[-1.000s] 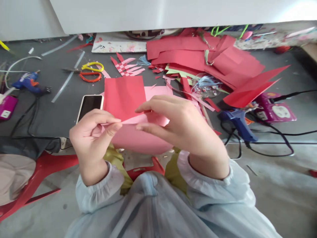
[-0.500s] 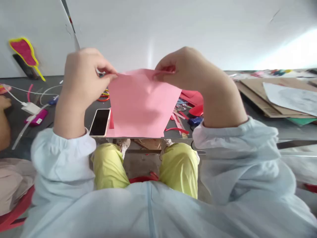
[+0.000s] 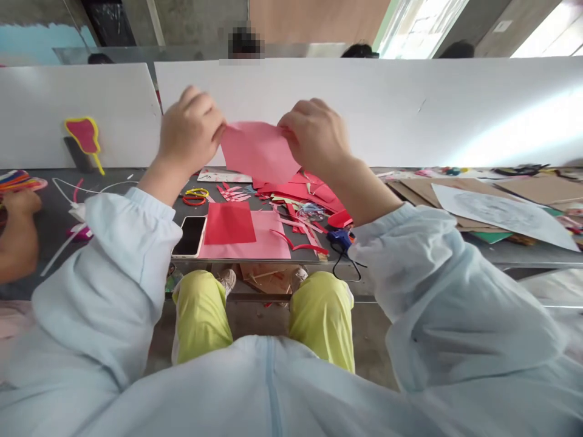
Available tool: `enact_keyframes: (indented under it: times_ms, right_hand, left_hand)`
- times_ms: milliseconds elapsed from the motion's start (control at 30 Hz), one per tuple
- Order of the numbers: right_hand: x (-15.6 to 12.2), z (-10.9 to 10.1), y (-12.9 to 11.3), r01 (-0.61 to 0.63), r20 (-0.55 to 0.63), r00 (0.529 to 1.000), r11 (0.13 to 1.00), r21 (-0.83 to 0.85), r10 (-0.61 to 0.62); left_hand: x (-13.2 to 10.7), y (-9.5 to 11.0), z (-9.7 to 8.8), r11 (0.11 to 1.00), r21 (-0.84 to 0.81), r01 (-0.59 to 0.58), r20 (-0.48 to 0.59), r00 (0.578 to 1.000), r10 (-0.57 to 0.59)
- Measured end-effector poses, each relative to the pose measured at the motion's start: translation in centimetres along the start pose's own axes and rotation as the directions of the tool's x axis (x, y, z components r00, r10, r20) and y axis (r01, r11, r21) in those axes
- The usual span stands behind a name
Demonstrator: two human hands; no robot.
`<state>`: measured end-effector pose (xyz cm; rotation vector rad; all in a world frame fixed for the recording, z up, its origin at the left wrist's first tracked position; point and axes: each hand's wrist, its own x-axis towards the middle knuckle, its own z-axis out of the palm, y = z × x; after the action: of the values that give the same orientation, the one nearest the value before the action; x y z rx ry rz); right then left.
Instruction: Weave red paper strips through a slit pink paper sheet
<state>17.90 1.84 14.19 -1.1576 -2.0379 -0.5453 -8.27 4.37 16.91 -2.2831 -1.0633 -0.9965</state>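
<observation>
Both my hands are raised in front of the white partition, holding a pink paper sheet (image 3: 259, 152) between them. My left hand (image 3: 191, 130) pinches its left top edge with closed fingers. My right hand (image 3: 312, 136) grips the right top edge, fingers curled. The sheet hangs down above the grey table (image 3: 127, 206). Below it on the table lie a red paper square (image 3: 229, 223) on a pink sheet (image 3: 268, 243), with a phone (image 3: 190, 236) to their left.
A pile of red paper scraps (image 3: 310, 191) and a blue glue gun (image 3: 340, 238) lie right of centre. Scissors with yellow and red handles (image 3: 195, 196) sit behind the phone. Cardboard and a white sheet (image 3: 496, 212) are at the right. Another person's hand (image 3: 20, 227) rests at the left.
My hands rose with the pink sheet from lap height to in front of the partition. The view tilted up and now shows more of the table and the room behind.
</observation>
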Motion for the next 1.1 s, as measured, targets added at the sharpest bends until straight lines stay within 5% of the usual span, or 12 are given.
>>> enact_keyframes:
  times_ms: [167,333,500,767,1100]
  right_hand:
    - [-7.7,3.8,-2.0,0.072,0.185,0.981,0.997,-0.039,-0.063]
    - [-15.3,7.9,-3.1,0.137,0.384,0.917,0.989,-0.056,-0.105]
    - [-20.3,9.7,-3.1,0.157,0.467,0.873,0.988,0.003,-0.140]
    - [-22.3,10.3,-2.5,0.155,0.391,0.910,0.988,-0.013,-0.138]
    - [-21.1,11.0,-6.4,0.107,0.310,0.941,0.989,0.103,-0.134]
  left_hand:
    - [-9.9,1.2,4.9,0.986,0.033,-0.163,0.069,0.985,0.161]
    - [-19.5,5.4,7.8,0.994,0.033,-0.101,0.131,0.987,0.096]
    - [-26.1,9.0,9.8,1.000,0.020,-0.013,0.142,0.990,0.010]
    - [-28.8,11.1,12.0,0.994,0.000,0.107,0.115,0.988,-0.106]
    - [-28.4,11.9,11.2,0.990,0.026,0.137,0.096,0.986,-0.139]
